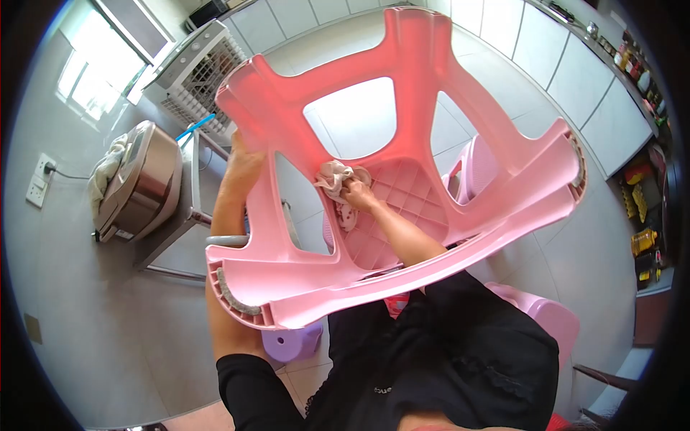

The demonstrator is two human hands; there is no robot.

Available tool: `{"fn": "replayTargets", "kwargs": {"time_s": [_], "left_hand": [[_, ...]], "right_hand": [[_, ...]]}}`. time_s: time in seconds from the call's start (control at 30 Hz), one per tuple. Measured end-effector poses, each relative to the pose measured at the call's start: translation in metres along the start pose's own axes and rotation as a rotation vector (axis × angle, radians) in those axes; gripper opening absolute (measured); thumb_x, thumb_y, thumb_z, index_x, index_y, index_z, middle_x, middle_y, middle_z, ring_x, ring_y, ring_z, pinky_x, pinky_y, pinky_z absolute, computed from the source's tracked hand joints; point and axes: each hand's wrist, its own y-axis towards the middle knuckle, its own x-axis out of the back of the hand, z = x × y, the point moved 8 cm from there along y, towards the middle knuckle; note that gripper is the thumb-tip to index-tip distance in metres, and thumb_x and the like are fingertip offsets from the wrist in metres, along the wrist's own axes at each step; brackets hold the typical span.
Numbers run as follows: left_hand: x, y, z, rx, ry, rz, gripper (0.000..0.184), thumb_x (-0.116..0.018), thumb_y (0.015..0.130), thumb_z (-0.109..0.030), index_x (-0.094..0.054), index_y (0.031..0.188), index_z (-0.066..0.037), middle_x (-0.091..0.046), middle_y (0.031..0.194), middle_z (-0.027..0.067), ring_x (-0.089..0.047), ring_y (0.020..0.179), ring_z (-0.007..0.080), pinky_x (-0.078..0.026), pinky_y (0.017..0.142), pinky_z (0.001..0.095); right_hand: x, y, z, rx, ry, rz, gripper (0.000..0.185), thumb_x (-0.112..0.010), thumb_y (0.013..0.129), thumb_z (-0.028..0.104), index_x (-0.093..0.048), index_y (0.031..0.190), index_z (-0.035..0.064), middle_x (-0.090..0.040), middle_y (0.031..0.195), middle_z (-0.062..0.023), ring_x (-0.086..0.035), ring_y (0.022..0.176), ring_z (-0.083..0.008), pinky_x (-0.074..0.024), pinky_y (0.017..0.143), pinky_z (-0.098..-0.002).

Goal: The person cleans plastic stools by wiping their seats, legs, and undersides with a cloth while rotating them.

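Note:
A pink plastic stool [417, 86] is tipped over in front of me, its legs and hollow underside facing me. My left hand [244, 156] grips the outer side of the stool at the left; its fingers are partly hidden behind the plastic. Inside the stool, my right hand [357, 192] is closed on a crumpled pale cloth [334, 178]. The cloth presses against the inner left corner, by the ribbed underside of the seat [402, 194]. Part of it hangs below the hand. Grey pads [237, 294] sit on some of the leg ends.
At left, a brown rice cooker [140, 183] stands on a metal-framed table [190, 179], its cord plugged into the wall. Behind is a white rack-like appliance [194, 68]. Purple stools [291, 343] stand on the tiled floor below. White cabinets [568, 61] line the right.

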Motion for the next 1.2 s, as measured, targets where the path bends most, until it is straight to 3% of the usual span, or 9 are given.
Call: {"fn": "replayTargets", "kwargs": {"time_s": [0.1,0.2,0.43,0.63,0.7,0.77,0.83,0.93,1.2], "left_hand": [[-0.002,0.003,0.008,-0.048,-0.041,0.012,0.057,-0.064,0.089,-0.026,-0.041,0.133,0.002,-0.052,0.126,0.0203,-0.052,0.119,0.0301,-0.040,0.101,0.0365],[0.000,0.005,0.012,-0.017,-0.016,-0.005,0.058,-0.064,0.088,-0.024,-0.040,0.134,0.003,-0.052,0.126,0.0197,-0.052,0.118,0.0279,-0.041,0.100,0.0352],[-0.003,0.009,0.014,-0.141,-0.131,-0.005,0.051,-0.063,0.089,-0.022,-0.044,0.129,0.002,-0.057,0.117,0.0163,-0.058,0.109,0.0236,-0.045,0.094,0.0336],[-0.020,-0.003,0.035,0.430,-0.528,0.185,0.042,-0.058,0.090,-0.022,-0.050,0.126,-0.002,-0.062,0.107,0.0144,-0.066,0.084,0.0252,-0.058,0.069,0.0375],[-0.026,-0.023,0.021,0.561,-0.715,0.160,0.042,-0.057,0.090,-0.025,-0.053,0.123,-0.001,-0.063,0.105,0.0154,-0.067,0.081,0.0246,-0.058,0.063,0.0336],[-0.033,-0.033,0.021,0.648,-0.887,0.167,0.042,-0.057,0.090,-0.027,-0.054,0.122,0.001,-0.064,0.103,0.0163,-0.068,0.079,0.0232,-0.058,0.060,0.0310],[-0.037,-0.031,0.031,0.691,-1.040,0.216,0.043,-0.058,0.089,-0.027,-0.055,0.120,0.003,-0.065,0.101,0.0170,-0.068,0.077,0.0210,-0.057,0.059,0.0296],[-0.038,-0.036,0.024,0.610,-1.050,0.433,0.040,-0.058,0.090,-0.025,-0.055,0.116,0.005,-0.066,0.099,0.0181,-0.066,0.073,0.0168,-0.055,0.058,0.0263],[-0.001,-0.049,-0.029,0.317,-1.121,0.087,0.041,-0.058,0.088,-0.022,-0.051,0.122,0.000,-0.063,0.108,0.0163,-0.062,0.076,0.0181,-0.054,0.057,0.0255]], "right_hand": [[0.041,0.003,0.002,-0.091,0.116,-0.027,0.028,-0.062,0.089,0.021,-0.065,0.111,0.0038,-0.067,0.102,-0.0110,-0.064,0.097,-0.0202,-0.0512,0.084,-0.0344],[0.088,0.014,0.022,-0.151,0.526,-0.151,0.021,-0.066,0.089,0.016,-0.061,0.104,0.0028,-0.062,0.092,-0.0037,-0.060,0.082,-0.0093,-0.0515,0.069,-0.0255],[0.147,-0.093,0.134,-0.067,0.904,-0.259,0.020,-0.062,0.087,0.012,-0.059,0.104,0.0014,-0.060,0.093,-0.0044,-0.057,0.084,-0.0112,-0.0480,0.073,-0.0247],[0.141,-0.236,0.127,-0.341,1.041,-0.149,0.022,-0.062,0.088,0.017,-0.059,0.106,0.0040,-0.061,0.096,-0.0060,-0.060,0.087,-0.0124,-0.0489,0.075,-0.0253],[0.161,-0.273,0.143,-0.175,1.070,-0.075,0.044,-0.072,0.084,0.027,-0.057,0.116,0.0010,-0.061,0.106,-0.0075,-0.059,0.098,-0.0152,-0.0477,0.085,-0.0277],[0.176,-0.302,0.158,-0.336,0.964,-0.044,0.060,-0.076,0.081,0.034,-0.052,0.124,-0.0012,-0.060,0.113,-0.0090,-0.058,0.104,-0.0162,-0.0464,0.091,-0.0304],[0.191,-0.309,0.184,-0.231,1.013,-0.038,0.067,-0.076,0.080,0.039,-0.050,0.127,-0.0014,-0.059,0.116,-0.0097,-0.058,0.106,-0.0167,-0.0460,0.093,-0.0316],[0.203,-0.315,0.203,-0.174,1.023,-0.136,0.072,-0.075,0.081,0.045,-0.048,0.129,-0.0013,-0.058,0.118,-0.0099,-0.058,0.107,-0.0172,-0.0459,0.094,-0.0328],[0.218,-0.301,0.200,-0.154,1.073,-0.239,0.045,-0.061,0.092,0.033,-0.054,0.123,-0.0003,-0.061,0.114,-0.0102,-0.058,0.107,-0.0180,-0.0466,0.093,-0.0315]]}}
